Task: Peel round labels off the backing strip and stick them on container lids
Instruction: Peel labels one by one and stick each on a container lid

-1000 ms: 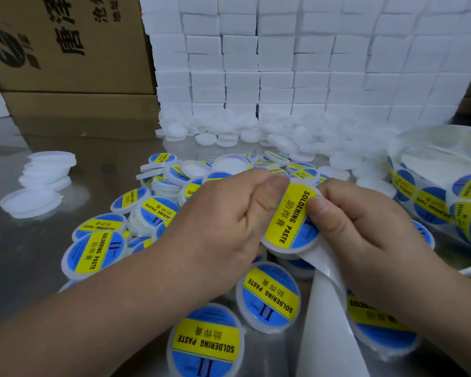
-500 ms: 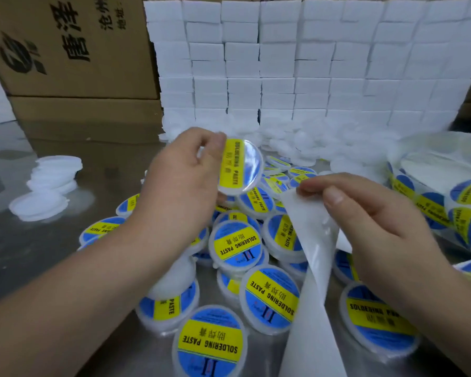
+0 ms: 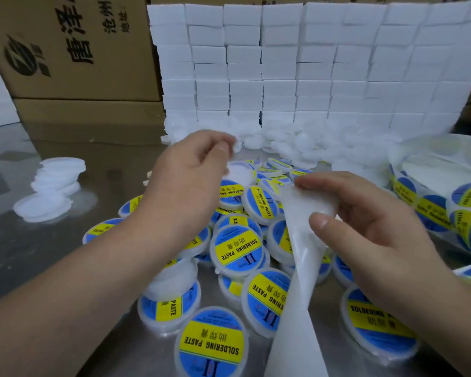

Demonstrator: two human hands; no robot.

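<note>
White, glossy backing strip (image 3: 297, 308) rises from 6 o'clock into the right hand (image 3: 370, 229), pinched between thumb and forefinger. Round blue-and-yellow labelled lids (image 3: 238, 248) crowd the steel table (image 3: 25, 254). The left hand (image 3: 188, 175), its labelled lid now gone, reaches with curled, blurred fingers and an unreadable grip toward plain lids (image 3: 283, 142) at 12 o'clock.

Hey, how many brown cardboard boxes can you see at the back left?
2: a large brown cardboard box with black print, and a plainer one beneath it. More may hide behind the white blocks.
</note>
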